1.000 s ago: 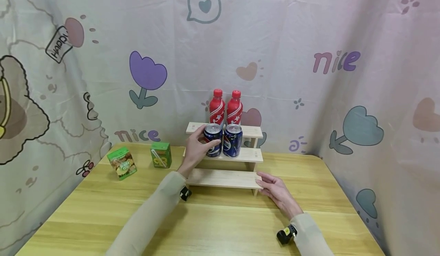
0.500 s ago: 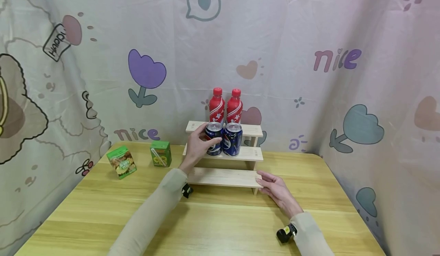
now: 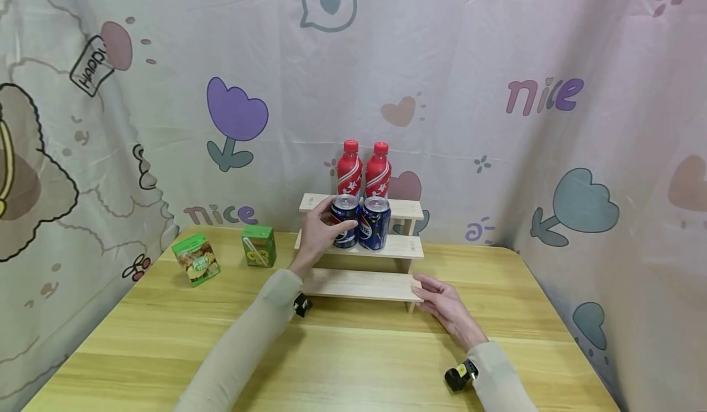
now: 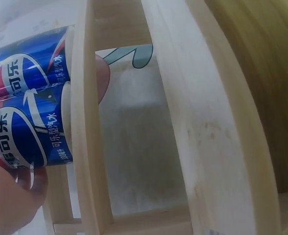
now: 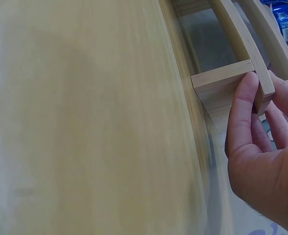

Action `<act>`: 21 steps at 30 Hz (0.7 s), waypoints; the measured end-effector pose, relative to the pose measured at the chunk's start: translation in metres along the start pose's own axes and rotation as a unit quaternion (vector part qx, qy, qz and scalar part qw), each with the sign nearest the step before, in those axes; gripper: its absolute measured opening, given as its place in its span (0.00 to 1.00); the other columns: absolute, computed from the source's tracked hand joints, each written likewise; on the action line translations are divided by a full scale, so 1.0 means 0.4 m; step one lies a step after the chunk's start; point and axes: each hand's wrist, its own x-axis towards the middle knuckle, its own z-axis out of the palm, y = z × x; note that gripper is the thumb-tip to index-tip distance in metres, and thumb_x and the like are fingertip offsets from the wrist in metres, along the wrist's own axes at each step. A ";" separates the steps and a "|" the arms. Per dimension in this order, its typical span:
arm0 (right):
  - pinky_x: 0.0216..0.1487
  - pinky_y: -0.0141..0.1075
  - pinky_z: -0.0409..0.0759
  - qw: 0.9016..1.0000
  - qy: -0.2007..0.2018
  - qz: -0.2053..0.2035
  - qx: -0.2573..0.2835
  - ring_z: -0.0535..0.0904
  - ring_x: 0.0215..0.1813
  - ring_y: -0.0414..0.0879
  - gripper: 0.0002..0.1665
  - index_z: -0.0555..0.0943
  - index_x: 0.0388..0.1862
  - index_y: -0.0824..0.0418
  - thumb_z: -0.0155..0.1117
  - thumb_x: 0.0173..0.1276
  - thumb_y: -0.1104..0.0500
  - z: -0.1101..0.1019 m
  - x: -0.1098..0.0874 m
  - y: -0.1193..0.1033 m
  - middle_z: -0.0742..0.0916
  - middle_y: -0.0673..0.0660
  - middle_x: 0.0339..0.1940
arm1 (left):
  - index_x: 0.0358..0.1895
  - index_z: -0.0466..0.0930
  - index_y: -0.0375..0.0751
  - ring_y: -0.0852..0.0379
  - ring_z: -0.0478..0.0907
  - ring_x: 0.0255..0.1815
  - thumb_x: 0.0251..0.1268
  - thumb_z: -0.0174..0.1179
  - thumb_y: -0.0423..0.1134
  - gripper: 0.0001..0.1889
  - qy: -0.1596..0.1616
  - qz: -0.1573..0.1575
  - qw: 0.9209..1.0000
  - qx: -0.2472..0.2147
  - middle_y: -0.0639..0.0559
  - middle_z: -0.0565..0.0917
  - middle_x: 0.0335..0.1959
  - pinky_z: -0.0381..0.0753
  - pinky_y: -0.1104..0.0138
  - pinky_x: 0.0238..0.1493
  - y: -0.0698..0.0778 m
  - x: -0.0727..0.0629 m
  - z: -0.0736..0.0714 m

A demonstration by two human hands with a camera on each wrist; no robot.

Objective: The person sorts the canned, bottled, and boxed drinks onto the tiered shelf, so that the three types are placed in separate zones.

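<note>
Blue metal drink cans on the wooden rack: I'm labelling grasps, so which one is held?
The left blue metal can in the head view, with the left hand curled around it; the right blue metal can has no hand around it.

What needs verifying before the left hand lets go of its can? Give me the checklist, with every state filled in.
1. Left can upright: ok.
2. Left can's whole base on the middle shelf: cannot tell; the contact is not clearly visible.
3. Right can standing unaided: ok; it is upright on the same shelf with no hand on it.
4. Rack steadied: ok; the right hand grips the right end of the bottom shelf.
5. Left hand free of the can: not ok; fingers and thumb hold it.
6. Red bottles upright behind the cans: ok.
</note>
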 end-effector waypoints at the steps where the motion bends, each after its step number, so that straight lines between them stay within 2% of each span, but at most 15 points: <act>1: 0.40 0.30 0.84 1.000 -0.001 0.000 0.000 0.84 0.40 0.40 0.33 0.70 0.70 0.67 0.67 0.66 0.65 0.000 0.000 0.000 0.83 0.55 0.57 | 0.64 0.75 0.51 0.49 0.83 0.50 0.47 0.77 0.50 0.36 0.002 0.002 1.000 0.000 0.48 0.83 0.55 0.82 0.54 0.53 0.000 0.000 0.000; 12: 0.39 0.29 0.84 1.000 0.002 0.007 -0.006 0.84 0.41 0.41 0.35 0.68 0.71 0.66 0.66 0.66 0.64 0.000 -0.003 0.000 0.73 0.66 0.70 | 0.68 0.69 0.49 0.49 0.81 0.50 0.48 0.76 0.52 0.41 -0.006 -0.007 1.000 0.026 0.47 0.80 0.58 0.82 0.54 0.53 0.000 0.005 -0.002; 15: 0.40 0.29 0.84 1.000 0.003 0.005 -0.005 0.84 0.41 0.40 0.35 0.68 0.71 0.66 0.67 0.66 0.64 0.001 -0.004 -0.001 0.73 0.66 0.70 | 0.67 0.69 0.48 0.47 0.81 0.49 0.50 0.75 0.51 0.39 -0.003 -0.010 1.000 0.005 0.46 0.80 0.58 0.82 0.53 0.52 0.006 0.008 -0.008; 21: 0.40 0.29 0.84 1.000 0.005 0.005 -0.006 0.84 0.40 0.40 0.35 0.69 0.71 0.65 0.67 0.66 0.64 0.004 -0.004 -0.003 0.74 0.65 0.69 | 0.63 0.72 0.46 0.45 0.80 0.50 0.55 0.73 0.50 0.33 0.027 -0.018 0.999 -0.037 0.45 0.80 0.53 0.80 0.54 0.55 0.018 0.010 -0.039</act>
